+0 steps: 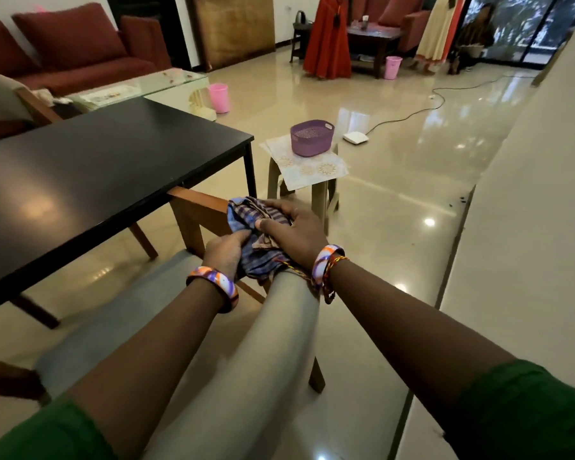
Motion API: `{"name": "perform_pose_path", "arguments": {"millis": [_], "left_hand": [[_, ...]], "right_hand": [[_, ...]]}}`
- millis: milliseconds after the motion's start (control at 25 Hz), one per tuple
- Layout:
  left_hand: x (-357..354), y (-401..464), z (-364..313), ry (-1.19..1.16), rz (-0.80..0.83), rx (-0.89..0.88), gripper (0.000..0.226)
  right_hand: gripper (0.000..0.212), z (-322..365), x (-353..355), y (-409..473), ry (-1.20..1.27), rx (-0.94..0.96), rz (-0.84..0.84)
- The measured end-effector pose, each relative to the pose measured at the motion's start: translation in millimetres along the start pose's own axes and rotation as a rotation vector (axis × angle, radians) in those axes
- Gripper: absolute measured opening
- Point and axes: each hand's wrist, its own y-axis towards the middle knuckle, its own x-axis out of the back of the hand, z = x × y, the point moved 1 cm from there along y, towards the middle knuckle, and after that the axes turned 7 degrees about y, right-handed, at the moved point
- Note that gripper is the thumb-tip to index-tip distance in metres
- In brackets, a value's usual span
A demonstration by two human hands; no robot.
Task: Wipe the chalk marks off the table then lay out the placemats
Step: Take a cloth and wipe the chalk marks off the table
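A crumpled blue and brown checked cloth (249,215) lies on the top end of a grey chair back (269,333), just right of the black table (90,180). My left hand (223,252) grips the cloth's near side with curled fingers. My right hand (292,232) lies over the top of the cloth, thumb pressed into it. I see no chalk marks on the dark tabletop. Pale patterned placemats (312,169) lie stacked on a beige stool (322,194) beyond the chair, under a purple basket (311,137).
A wooden chair frame (193,214) is tucked against the table's right edge. A white wall (525,194) runs along the right. On the glossy floor are a pink bin (219,97), a white box (355,137) and a trailing cable (412,114). Red sofas stand at the back left.
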Motion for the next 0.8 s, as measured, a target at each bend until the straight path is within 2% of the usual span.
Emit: {"name": "perform_pose_path", "arguments": {"millis": [120, 200, 360, 480, 560, 680, 720, 800], "left_hand": [[3, 12, 1, -0.111, 0.025, -0.022, 0.033], [4, 19, -3, -0.123, -0.025, -0.044, 0.038], [0, 39, -17, -0.099, -0.159, -0.078, 0.022], [-12, 59, -32, -0.059, -0.218, -0.106, 0.018], [-25, 77, -47, 0.039, -0.223, -0.154, 0.02], [-48, 109, -65, 0.256, -0.211, -0.228, 0.025], [-56, 117, -70, 0.322, -0.2, -0.253, 0.027], [-77, 137, -80, 0.379, -0.168, -0.286, 0.03]], "right_hand": [[0.04, -4, -4, 16, 0.026, -0.011, 0.038], [0.039, -6, -8, 26, -0.017, -0.01, 0.097], [0.039, -12, -17, 48, -0.018, 0.01, 0.179], [0.035, -26, -22, 73, 0.006, 0.008, 0.179], [0.031, -42, -21, 91, 0.129, -0.087, 0.15], [0.017, -53, -7, 118, 0.597, -0.403, 0.163], [0.019, -57, 2, 129, 0.678, -0.474, 0.177], [0.027, -65, 29, 162, 0.673, -0.518, 0.159]]}}
